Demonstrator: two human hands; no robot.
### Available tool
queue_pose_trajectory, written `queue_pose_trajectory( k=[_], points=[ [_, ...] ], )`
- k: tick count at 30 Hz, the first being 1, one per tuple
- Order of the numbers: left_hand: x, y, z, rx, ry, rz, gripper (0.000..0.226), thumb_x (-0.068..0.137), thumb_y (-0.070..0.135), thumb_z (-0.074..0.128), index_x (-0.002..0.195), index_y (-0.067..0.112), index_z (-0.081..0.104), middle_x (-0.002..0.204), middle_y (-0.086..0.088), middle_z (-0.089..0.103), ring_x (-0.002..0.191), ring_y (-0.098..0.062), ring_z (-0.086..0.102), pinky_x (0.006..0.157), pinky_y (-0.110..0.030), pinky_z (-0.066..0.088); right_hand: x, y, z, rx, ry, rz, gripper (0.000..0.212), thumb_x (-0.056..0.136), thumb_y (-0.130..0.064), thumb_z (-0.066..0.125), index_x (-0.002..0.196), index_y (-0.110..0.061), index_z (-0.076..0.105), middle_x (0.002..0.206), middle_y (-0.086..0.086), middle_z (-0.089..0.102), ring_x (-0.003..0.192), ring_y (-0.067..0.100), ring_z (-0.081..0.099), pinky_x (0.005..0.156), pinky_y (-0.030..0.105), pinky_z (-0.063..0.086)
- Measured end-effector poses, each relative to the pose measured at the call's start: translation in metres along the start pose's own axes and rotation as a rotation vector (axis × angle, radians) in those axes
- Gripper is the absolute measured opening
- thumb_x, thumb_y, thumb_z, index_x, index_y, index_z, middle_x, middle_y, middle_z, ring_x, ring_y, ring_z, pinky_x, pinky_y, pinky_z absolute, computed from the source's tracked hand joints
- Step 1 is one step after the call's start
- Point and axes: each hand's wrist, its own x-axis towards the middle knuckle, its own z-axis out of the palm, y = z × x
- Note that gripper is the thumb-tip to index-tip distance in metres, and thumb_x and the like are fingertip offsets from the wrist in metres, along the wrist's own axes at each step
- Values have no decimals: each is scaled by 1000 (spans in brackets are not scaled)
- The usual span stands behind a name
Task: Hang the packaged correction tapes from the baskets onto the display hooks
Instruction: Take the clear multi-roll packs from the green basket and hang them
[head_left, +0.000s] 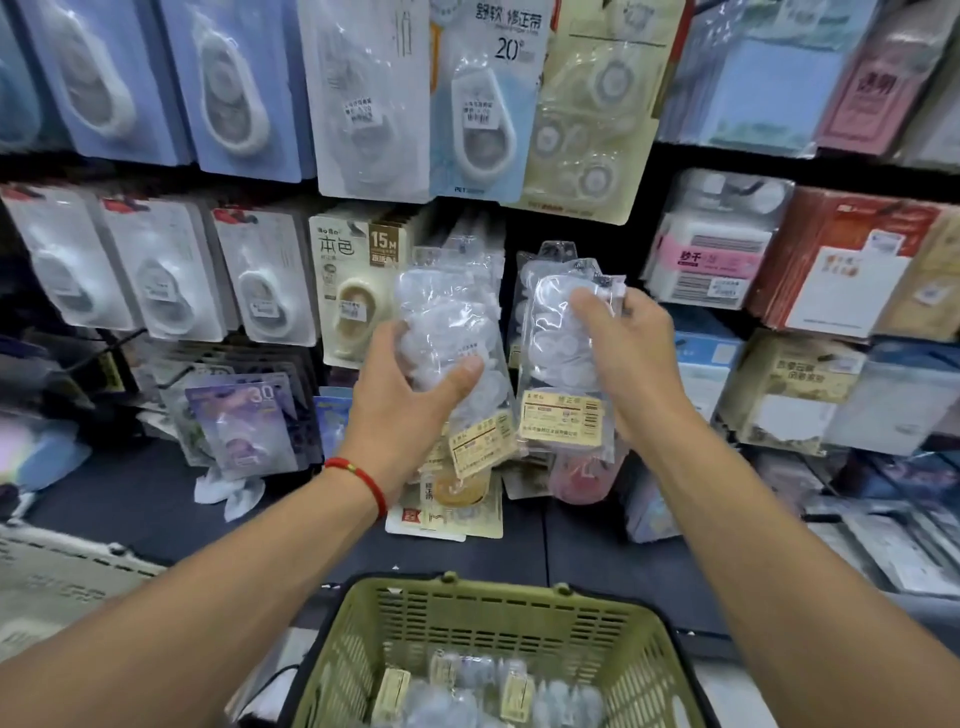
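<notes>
Green basket (498, 639) sits lowest and closest, between the forearms, with more clear packets (467, 696) lying in the bottom. Stock left to hang.

Left hand (410, 400): grip closed round a bundle of clear packets (457, 332), thumb across the front, fingers behind. Several packs stacked, cream labels fanned at the lower end. Red cord on that wrist.

Right hand (623, 343): grip pinching the upper right edge of a second clear packet (558, 353), label down, header tab up. Packet upright, just beside the left bundle, not touching so far as can be told.

Both lots are held in front of the middle row of the display (363, 104), right of the beige 15M pack (358, 280). Similar clear packs already hang directly behind. The hook itself is hidden behind the packaging; cannot tell its tip.

Judged step: feeding the right-hand packet onto that hook, left bundle as reserve.

To do it well:
- Keep the pinch high, near the header hole, so the tab stays stiff and the hole faces the hook.
- Label side outward, matching the packs behind.
- Find the hook tip before pushing; soft film can snag or tear.
- Slide fully back, then release.
- Hold the left bundle clear, so its fanned labels do not catch neighbouring packs.

Lower shelf (130, 499) below carries loose packs, some leaning.
</notes>
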Motion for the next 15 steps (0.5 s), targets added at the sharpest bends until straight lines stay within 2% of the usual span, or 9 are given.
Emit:
queue_pose_trajectory(
  k=[2, 5, 8, 12, 14, 15],
  points=[
    [4, -3, -5, -12, 27, 4, 91, 78, 58, 80, 152, 26, 39, 145, 4, 53, 132, -18, 52, 113, -45, 46, 8, -2, 2, -35, -6, -17, 26, 95, -39, 72, 91, -15, 66, 80, 3, 67, 73, 15, 57, 71, 46, 52],
    [9, -3, -11, -35, 73, -4, 101, 73, 62, 78, 156, 25, 35, 150, 8, 47, 134, -13, 46, 111, -38, 42, 14, -5, 4, -49, 0, -20, 34, 96, -41, 73, 101, -7, 69, 100, 19, 74, 79, 24, 64, 85, 59, 57],
    [11, -4, -13, -58, 103, -16, 104, 70, 64, 78, 156, 27, 34, 135, 13, 46, 127, -13, 47, 103, -35, 42, 19, -6, 4, -49, 13, -13, 41, 95, -41, 74, 102, -2, 67, 89, 16, 70, 76, 25, 60, 77, 55, 56],
    [12, -4, -14, -70, 89, -23, 99, 70, 64, 79, 153, 28, 38, 145, 7, 51, 129, -16, 49, 106, -40, 45, 25, -6, 4, -42, 27, 19, 45, 91, -44, 76, 99, 0, 68, 78, 4, 64, 69, 20, 57, 67, 43, 48],
    [12, -4, -14, -79, 90, -15, 99, 70, 63, 79, 153, 28, 38, 152, 2, 51, 131, -16, 49, 108, -40, 45, 24, -5, 5, -82, 38, 5, 46, 90, -47, 77, 98, -2, 69, 80, 10, 71, 68, 22, 62, 68, 47, 54],
    [11, -3, -14, -89, 88, -13, 99, 70, 63, 80, 153, 29, 38, 153, 1, 50, 132, -15, 49, 109, -40, 44, 23, -4, 5, -103, 43, -10, 47, 89, -48, 77, 99, -2, 69, 88, 17, 74, 74, 30, 68, 73, 53, 58]
  ],
)
